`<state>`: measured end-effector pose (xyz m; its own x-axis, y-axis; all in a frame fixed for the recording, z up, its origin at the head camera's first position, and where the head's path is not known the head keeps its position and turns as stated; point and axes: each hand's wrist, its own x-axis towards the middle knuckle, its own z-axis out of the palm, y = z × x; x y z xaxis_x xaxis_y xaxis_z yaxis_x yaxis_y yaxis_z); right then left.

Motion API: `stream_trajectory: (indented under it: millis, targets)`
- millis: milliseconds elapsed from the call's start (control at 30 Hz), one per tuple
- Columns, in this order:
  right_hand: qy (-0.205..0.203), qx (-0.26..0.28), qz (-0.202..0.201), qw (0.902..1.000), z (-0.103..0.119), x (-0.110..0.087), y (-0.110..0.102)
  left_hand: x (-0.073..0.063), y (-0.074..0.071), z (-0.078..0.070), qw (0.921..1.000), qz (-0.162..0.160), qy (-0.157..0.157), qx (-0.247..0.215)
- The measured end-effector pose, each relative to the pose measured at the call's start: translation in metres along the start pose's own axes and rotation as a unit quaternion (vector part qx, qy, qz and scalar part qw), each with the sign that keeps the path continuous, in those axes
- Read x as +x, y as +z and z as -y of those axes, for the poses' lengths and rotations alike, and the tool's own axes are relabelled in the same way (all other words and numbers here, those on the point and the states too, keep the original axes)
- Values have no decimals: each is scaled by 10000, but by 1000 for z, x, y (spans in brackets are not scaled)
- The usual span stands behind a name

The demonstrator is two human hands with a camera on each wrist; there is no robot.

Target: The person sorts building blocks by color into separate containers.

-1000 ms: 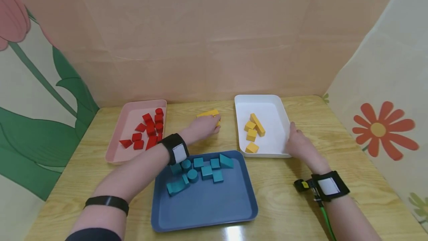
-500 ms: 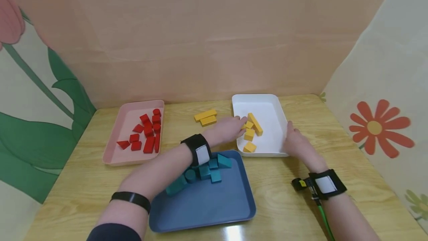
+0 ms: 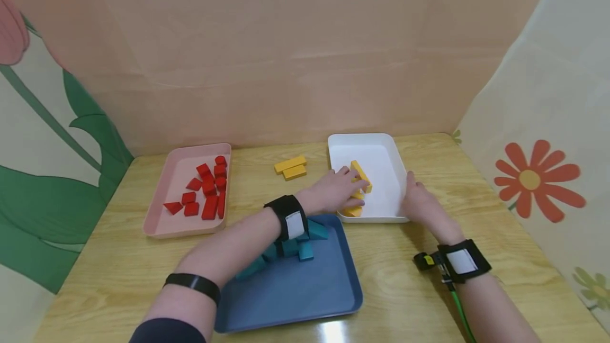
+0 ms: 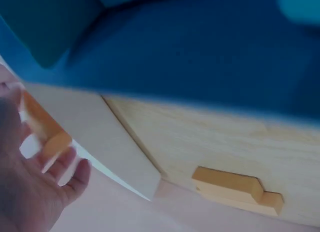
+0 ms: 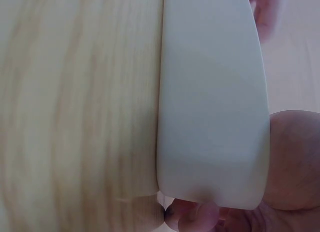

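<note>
My left hand (image 3: 330, 192) is over the left side of the white tray (image 3: 382, 163), fingers spread across several yellow blocks and partly covering them. A long yellow block (image 3: 364, 178) shows beyond the fingertips. In the left wrist view, an orange-looking block (image 4: 55, 142) lies by the loosely bent fingers. My right hand (image 3: 424, 204) grips the tray's near right side; in the right wrist view the thumb lies against the rim and the other fingers curl at the outer wall (image 5: 215, 106). Two yellow blocks (image 3: 292, 164) lie together on the table, left of the tray.
A pink tray (image 3: 159, 210) at the back left holds several red blocks (image 3: 208, 189). Nearer stands a blue tray (image 3: 295, 295) with several teal blocks (image 3: 306, 250), partly hidden under my left forearm. A papered wall (image 3: 286, 68) rises behind the table (image 3: 391, 285).
My left hand has moved right, from the yellow blocks on the table into the white tray, and its fingers have spread over the blocks there. My right hand stays at the tray's side.
</note>
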<state>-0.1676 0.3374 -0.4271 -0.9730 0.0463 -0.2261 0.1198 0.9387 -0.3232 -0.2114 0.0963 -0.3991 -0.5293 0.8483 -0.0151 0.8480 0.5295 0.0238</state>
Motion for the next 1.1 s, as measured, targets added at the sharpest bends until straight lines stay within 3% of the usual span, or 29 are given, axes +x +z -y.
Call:
stream_trajectory:
  millis: [133, 367, 767, 1100]
  targets:
    - [34, -26, 1, 10000, 0, 1, 0, -3, -1, 4, 9995, 103, -307, 50]
    - [56, -33, 63, 10000, 2, -1, -1, -11, 0, 14, 9979, 350, -516, 197]
    - [-106, -50, -30, 9999, 0, 0, -1, -28, -4, 38, 9953, 243, -914, 224]
    - [-154, -101, -61, 9998, 1, -1, 0, -41, 4, 61, 9915, 235, -1283, -34]
